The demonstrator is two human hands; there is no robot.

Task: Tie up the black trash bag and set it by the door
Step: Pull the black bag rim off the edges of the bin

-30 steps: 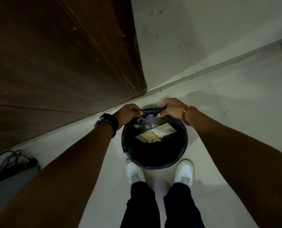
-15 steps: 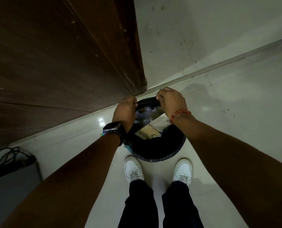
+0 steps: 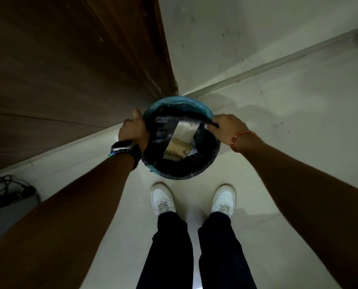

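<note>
A black trash bag lines a round teal bin standing on the floor just ahead of my feet. Paper and cardboard scraps lie inside it. My left hand, with a watch on the wrist, grips the bag's edge at the bin's left side. My right hand, with a red bead bracelet, pinches the bag's edge at the right side. The far part of the bag's rim is pulled off the bin, baring the teal rim there. The near rim is still folded over the bin.
A dark wooden door fills the upper left, its lower corner just behind the bin. A pale wall meets the tiled floor at the back right. Black cables lie at the left edge. My white shoes stand close to the bin.
My hands have spread from the far middle of the rim out to the left and right sides, peeling the bag's far edge off and uncovering the teal bin rim.
</note>
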